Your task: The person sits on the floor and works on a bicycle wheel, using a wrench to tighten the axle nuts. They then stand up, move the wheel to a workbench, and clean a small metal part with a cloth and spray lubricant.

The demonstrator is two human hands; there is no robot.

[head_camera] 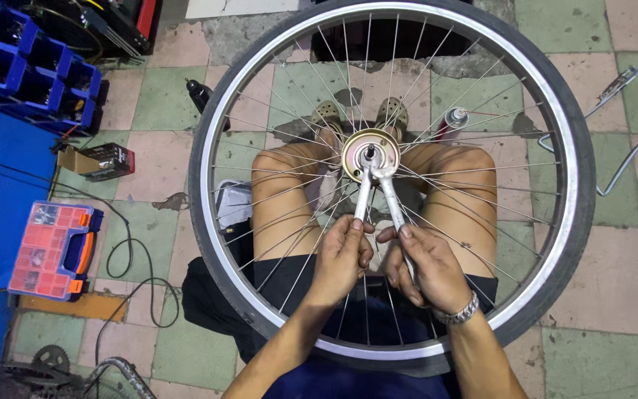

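A spoked bicycle wheel (570, 170) with a black tyre lies flat across my lap, its brass-coloured hub (370, 154) in the middle. My left hand (341, 258) grips the handle of one metal wrench (363, 196), whose head sits on the hub axle. My right hand (422, 266), with a metal watch on its wrist, grips a second wrench (390, 199) that meets the hub from the right. The two handles form a narrow V above the spokes. My bare knees and sandalled feet show through the spokes.
An orange and blue parts organiser (53, 250) lies on the tiled floor at left, with a black cable (131, 266) beside it. Blue crates (31, 66) stand at top left, a small box (101, 160) below them. Metal rods (629, 155) lie at right; a sprocket (52, 360) at bottom left.
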